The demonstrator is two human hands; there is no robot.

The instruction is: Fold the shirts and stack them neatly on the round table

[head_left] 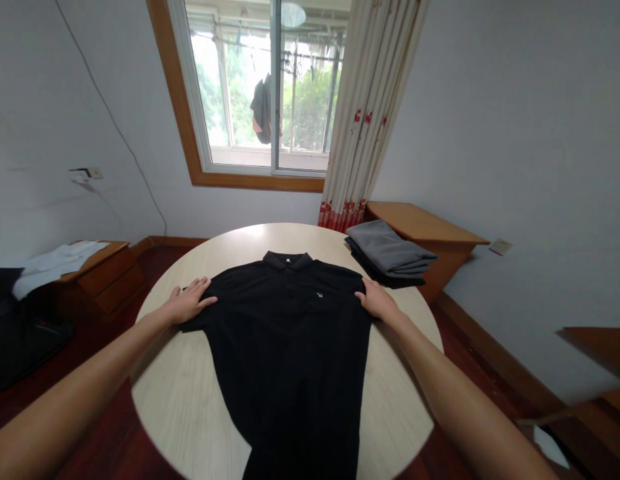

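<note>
A black polo shirt (290,333) lies front up on a round pale table (185,387), its collar pointing away from me and its lower end running toward me. A small white logo marks the chest. My left hand (187,301) rests on the left sleeve, palm down, with fingers and thumb spread. On the opposite side, my right hand (377,300) touches the shirt at the shoulder and sleeve edge. Its thumb and fingertips lie on top of the cloth, slightly apart. The sleeve on that side is mostly hidden by this hand.
Folded dark and grey clothes (393,250) are stacked at the table's far right edge. A wooden desk (425,223) stands behind them, beside a curtain (365,120) and window. At left, a wooden cabinet (113,280) carries white cloth (65,263).
</note>
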